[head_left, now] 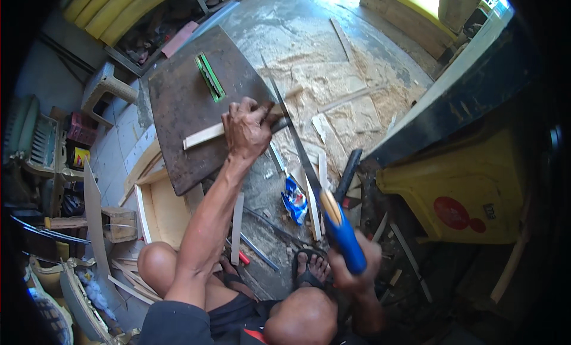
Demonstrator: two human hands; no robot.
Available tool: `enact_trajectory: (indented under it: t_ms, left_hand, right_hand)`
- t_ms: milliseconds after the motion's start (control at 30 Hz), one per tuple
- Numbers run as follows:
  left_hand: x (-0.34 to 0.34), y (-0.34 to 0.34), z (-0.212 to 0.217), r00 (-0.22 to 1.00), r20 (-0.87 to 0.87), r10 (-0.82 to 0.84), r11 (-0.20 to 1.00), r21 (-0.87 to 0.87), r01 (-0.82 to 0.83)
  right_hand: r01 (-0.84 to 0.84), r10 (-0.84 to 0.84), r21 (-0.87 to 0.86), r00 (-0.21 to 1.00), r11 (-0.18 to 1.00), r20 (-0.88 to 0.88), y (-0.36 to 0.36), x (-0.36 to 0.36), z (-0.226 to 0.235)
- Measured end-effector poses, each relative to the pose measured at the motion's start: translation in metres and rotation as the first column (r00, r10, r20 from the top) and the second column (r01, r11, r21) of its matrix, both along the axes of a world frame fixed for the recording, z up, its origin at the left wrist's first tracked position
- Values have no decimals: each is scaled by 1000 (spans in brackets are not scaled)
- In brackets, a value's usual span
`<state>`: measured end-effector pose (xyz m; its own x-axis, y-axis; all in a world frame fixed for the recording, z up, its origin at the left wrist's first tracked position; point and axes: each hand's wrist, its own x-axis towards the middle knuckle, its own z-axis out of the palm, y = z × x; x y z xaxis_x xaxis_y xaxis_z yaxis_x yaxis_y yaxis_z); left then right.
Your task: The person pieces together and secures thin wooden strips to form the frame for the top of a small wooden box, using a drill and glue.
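Note:
My left hand [247, 130] presses a pale wooden strip [203, 136] down on the dark brown board [172, 104], its fingers bent around the strip near the board's right edge. The strip's far end reaches past that edge. In my right hand [358, 263] is a handsaw [302, 149] with a blue and tan handle. Its long dark blade slants up and left, beside the strip just right of my left hand. Whether the teeth touch the wood I cannot tell. A narrow green object [209, 77] with a dark middle lies on the board.
Sawdust and flat wood offcuts [333, 83] cover the floor beyond the board. A blue-and-white plastic packet [294, 201] and a black bar [348, 175] lie near the saw. A yellow plastic stool [470, 190] stands at right, a shallow wooden box [163, 205] at left.

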<state>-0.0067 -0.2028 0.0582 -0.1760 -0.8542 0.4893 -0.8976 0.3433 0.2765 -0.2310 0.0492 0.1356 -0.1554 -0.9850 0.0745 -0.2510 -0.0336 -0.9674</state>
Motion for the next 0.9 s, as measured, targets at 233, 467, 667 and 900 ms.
enact_trajectory:
  t_ms: [233,467,667,900]
  left_hand:
    - [-10,-3,-2,999,-35,-25,1000,10,25]
    - [-12,-2,4,997,-43,-66,998,2,66]
    - [-7,-4,7,999,1,-42,999,22,42]
    - [-15,-3,4,998,-7,-56,998,8,56]
  right_hand:
    - [-16,15,44,999,999,42,-33,3,-6]
    - [1,-2,-54,1000,999,-12,-15,2,10]
    - [9,-3,-76,996,997,85,-6,3,-1]
    - [163,-161,10,953,987,258,-88,7,-16]
